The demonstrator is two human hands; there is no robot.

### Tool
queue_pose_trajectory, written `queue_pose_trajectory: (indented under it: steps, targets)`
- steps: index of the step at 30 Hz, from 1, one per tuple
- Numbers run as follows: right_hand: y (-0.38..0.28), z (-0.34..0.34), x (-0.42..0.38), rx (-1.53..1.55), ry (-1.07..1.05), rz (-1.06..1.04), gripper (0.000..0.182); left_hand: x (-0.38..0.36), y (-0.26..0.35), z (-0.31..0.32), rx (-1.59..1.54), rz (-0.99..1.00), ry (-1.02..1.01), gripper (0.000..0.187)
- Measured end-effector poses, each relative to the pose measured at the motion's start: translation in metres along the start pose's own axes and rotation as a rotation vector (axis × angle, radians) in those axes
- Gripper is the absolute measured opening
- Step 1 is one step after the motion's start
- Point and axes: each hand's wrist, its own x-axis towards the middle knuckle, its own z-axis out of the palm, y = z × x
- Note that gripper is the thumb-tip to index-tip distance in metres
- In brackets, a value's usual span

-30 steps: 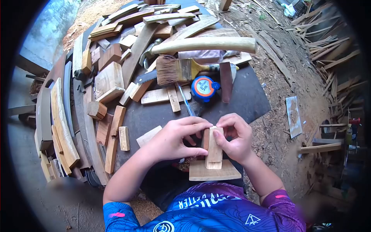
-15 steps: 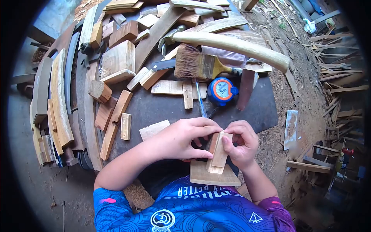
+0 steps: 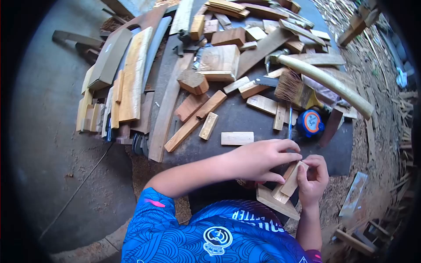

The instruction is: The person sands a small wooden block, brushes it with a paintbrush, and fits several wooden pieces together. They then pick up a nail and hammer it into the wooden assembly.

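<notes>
My right hand (image 3: 316,177) is closed on a pale wooden strip (image 3: 294,180), its thumb on the strip's face. The strip lies against a wooden block (image 3: 279,193), which rests on a flat wooden board (image 3: 275,205) close to my shirt. My left hand (image 3: 267,160) reaches across from the other side. Its thumb touches the block's side and its fingers curve around the far end, where some fingertips are hidden. Beyond the hands a blue and orange tape measure (image 3: 310,123) sits on the dark table (image 3: 267,125).
A wide paintbrush (image 3: 302,90) and a wooden-handled hammer (image 3: 329,81) lie behind the tape measure. A small pale block (image 3: 237,138) is near my left forearm. Wood offcuts are heaped at the back, and long boards (image 3: 133,74) stand at the left. Shavings cover the ground at right.
My view has swung left, so the table and hands appear farther right. My left fingers have lifted slightly off the wood's far end, while the right hand keeps its hold.
</notes>
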Motion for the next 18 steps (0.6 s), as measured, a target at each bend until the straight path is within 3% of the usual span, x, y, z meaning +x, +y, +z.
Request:
queue_pose_trajectory:
  steps: [1,3,9,11,12,18]
  targets:
    - [0.000,0.001,0.001,0.015,0.004,0.012,0.016,-0.007,0.004,0.003,0.179,0.108,0.148,0.059]
    - [-0.002,0.003,0.000,0.042,-0.021,0.008,0.016,-0.026,0.018,-0.003,0.210,0.039,0.220,0.051]
    - [0.005,0.004,-0.002,0.116,0.003,0.002,0.015,-0.123,0.038,-0.061,0.623,-0.558,0.878,0.014]
    - [0.007,0.004,-0.003,0.103,0.000,-0.007,0.015,-0.160,0.035,-0.080,0.704,-0.862,0.898,0.013]
    - [0.008,0.004,-0.003,0.091,0.007,-0.009,0.015,-0.174,0.030,-0.089,0.759,-0.901,0.889,0.014]
    - [0.011,0.005,-0.005,0.079,0.030,-0.012,0.015,-0.168,0.007,-0.108,0.692,-0.800,0.839,0.017]
